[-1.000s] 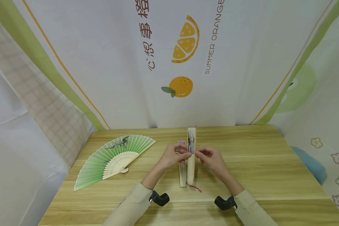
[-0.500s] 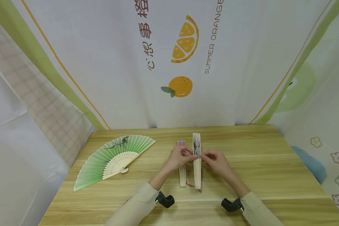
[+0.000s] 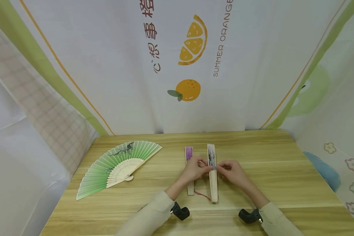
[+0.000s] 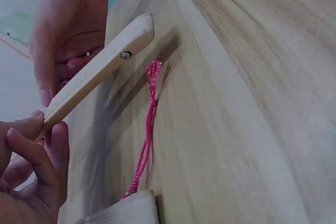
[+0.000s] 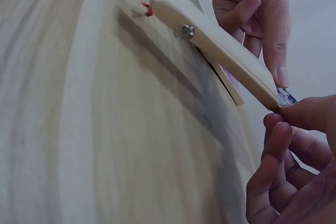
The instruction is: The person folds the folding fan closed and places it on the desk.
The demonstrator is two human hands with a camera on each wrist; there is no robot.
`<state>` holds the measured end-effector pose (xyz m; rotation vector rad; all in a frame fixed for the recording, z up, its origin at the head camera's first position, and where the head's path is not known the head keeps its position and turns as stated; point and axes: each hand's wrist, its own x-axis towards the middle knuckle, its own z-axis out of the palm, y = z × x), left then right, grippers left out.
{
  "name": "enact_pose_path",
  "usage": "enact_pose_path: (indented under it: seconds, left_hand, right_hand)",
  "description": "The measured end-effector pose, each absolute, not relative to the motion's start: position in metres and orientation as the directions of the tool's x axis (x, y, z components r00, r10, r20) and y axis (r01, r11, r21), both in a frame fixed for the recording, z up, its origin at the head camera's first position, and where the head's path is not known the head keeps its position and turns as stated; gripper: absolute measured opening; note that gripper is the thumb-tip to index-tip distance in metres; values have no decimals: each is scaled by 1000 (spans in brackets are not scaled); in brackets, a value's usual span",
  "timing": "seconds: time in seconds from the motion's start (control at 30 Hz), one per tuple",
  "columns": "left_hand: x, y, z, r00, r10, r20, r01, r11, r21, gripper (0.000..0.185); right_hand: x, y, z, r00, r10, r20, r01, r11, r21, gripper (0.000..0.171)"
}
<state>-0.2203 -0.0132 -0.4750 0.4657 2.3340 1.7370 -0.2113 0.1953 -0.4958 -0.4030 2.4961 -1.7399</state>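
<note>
A folded hand fan [image 3: 213, 185] with a grey-and-black painted part stands between my hands, its rivet end toward me. My left hand [image 3: 196, 168] pinches it by the left side between thumb and fingers, and my right hand [image 3: 233, 171] pinches the right side. In the left wrist view the fan [image 4: 100, 72] is above the table, its shadow falling apart from it. A second folded fan [image 3: 189, 153], purple at its far end, lies on the table partly under my left hand. Its red tassel [image 4: 147, 140] trails toward the held fan.
An open green fan [image 3: 121, 165] with cream ribs lies at the left of the wooden table [image 3: 283, 183]. A white cloth [image 3: 239, 98] printed with oranges hangs behind the table's far edge. Black wrist camera mounts [image 3: 249, 216] sit below the hands.
Both hands have moved right and slightly toward me with the painted folded fan, away from the purple one. More of the purple fan's far end now shows. The green fan stays put.
</note>
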Motion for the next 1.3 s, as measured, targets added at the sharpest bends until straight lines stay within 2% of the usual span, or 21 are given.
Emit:
enact_pose_path:
  seconds: [0.4, 0.8, 1.03, 1.3]
  left_hand:
    - [-218, -10, -481, -935, 355, 1, 108, 284, 953, 15]
    - [-216, -7, -483, -934, 356, -30, 90, 316, 945, 18]
    - [-215, -8, -486, -941, 325, -89, 27, 336, 941, 22]
    - [-216, -9, -487, -946, 314, -80, 38, 355, 934, 26]
  right_hand:
    - [-207, 206, -499, -942, -327, 77, -176, 285, -942, 15]
    - [-213, 209, -508, -934, -350, 79, -214, 366, -906, 12]
    - [-215, 207, -506, -927, -364, 93, -265, 456, -849, 14]
    - [-217, 205, -506, -916, -382, 118, -322, 529, -786, 9]
